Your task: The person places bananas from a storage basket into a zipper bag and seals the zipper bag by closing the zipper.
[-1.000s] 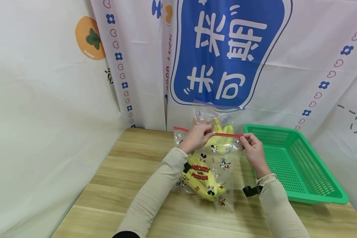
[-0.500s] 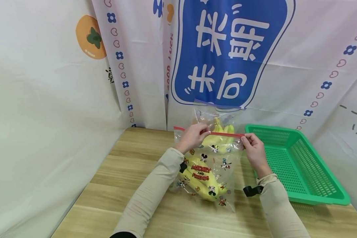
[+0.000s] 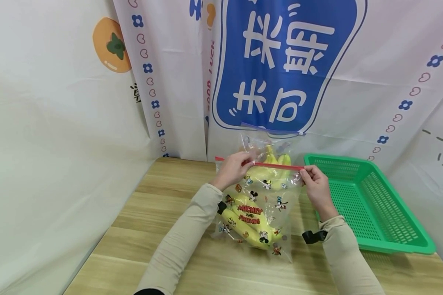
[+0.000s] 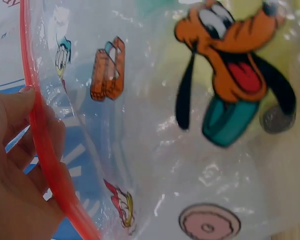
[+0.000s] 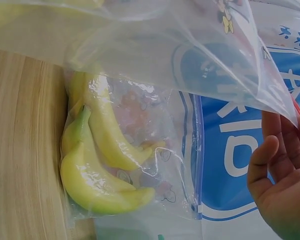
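Observation:
A clear zip bag [image 3: 280, 192] with cartoon prints and a red zip strip [image 3: 277, 166] stands upright on the table, with yellow bananas [image 3: 240, 229] inside. My left hand [image 3: 233, 169] pinches the red strip left of its middle, where a small white slider shows at the fingertips. At the strip's right end, my right hand [image 3: 316, 189] pinches the corner between thumb and fingers. Behind it leans a second clear bag [image 5: 165, 120] with a purple zip, holding more bananas [image 5: 97, 175]; in the head view the front bag partly covers it.
A green plastic basket [image 3: 398, 246] stands on the right of the wooden table [image 3: 133, 229], close to my right hand. A printed cloth [image 3: 177, 82] hangs behind the table, touching its back edge.
My left hand has slid leftward along the red strip, with the white slider at its fingertips. The right hand keeps its pinch on the right corner, nearly still.

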`<state>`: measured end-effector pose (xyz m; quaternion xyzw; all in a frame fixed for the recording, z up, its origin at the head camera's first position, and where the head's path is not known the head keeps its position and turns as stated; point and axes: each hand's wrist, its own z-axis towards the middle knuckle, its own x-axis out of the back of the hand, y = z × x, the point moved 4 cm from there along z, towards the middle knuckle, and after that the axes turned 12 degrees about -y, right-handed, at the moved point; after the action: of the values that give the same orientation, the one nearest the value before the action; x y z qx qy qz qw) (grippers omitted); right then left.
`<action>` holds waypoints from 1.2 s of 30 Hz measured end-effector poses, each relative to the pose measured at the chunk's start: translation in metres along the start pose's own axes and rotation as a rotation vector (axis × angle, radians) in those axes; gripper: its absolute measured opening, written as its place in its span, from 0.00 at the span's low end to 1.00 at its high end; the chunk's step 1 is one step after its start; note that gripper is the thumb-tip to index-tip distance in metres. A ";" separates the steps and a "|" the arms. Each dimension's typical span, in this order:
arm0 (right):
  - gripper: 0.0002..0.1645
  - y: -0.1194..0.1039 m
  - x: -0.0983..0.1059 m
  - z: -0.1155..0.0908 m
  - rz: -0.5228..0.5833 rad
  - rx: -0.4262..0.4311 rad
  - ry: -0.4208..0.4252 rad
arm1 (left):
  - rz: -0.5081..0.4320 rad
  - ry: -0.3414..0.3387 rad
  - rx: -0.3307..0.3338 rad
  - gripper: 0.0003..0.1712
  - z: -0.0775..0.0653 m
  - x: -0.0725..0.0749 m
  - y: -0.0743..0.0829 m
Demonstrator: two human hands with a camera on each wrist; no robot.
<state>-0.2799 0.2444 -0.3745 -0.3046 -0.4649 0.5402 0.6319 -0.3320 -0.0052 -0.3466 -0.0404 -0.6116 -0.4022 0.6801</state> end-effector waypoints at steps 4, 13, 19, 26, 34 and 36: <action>0.18 -0.001 0.000 -0.001 0.012 0.003 0.002 | 0.035 0.011 0.014 0.09 -0.003 0.004 -0.004; 0.19 -0.001 -0.001 -0.001 0.002 -0.012 -0.008 | 0.079 0.045 0.016 0.07 -0.011 0.009 -0.016; 0.18 0.000 0.000 -0.001 -0.014 -0.011 -0.010 | 0.080 0.075 0.015 0.06 -0.015 0.013 -0.024; 0.18 -0.001 0.000 -0.001 -0.019 -0.017 -0.007 | 0.050 0.078 0.023 0.05 -0.020 0.018 -0.031; 0.18 0.001 0.001 -0.001 -0.038 0.000 -0.016 | 0.052 0.083 0.036 0.06 -0.025 0.023 -0.039; 0.18 0.001 0.002 0.000 -0.038 0.004 -0.016 | 0.046 0.083 0.035 0.06 -0.026 0.025 -0.041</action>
<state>-0.2801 0.2462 -0.3748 -0.2903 -0.4745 0.5315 0.6388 -0.3371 -0.0590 -0.3495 -0.0261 -0.5886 -0.3770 0.7147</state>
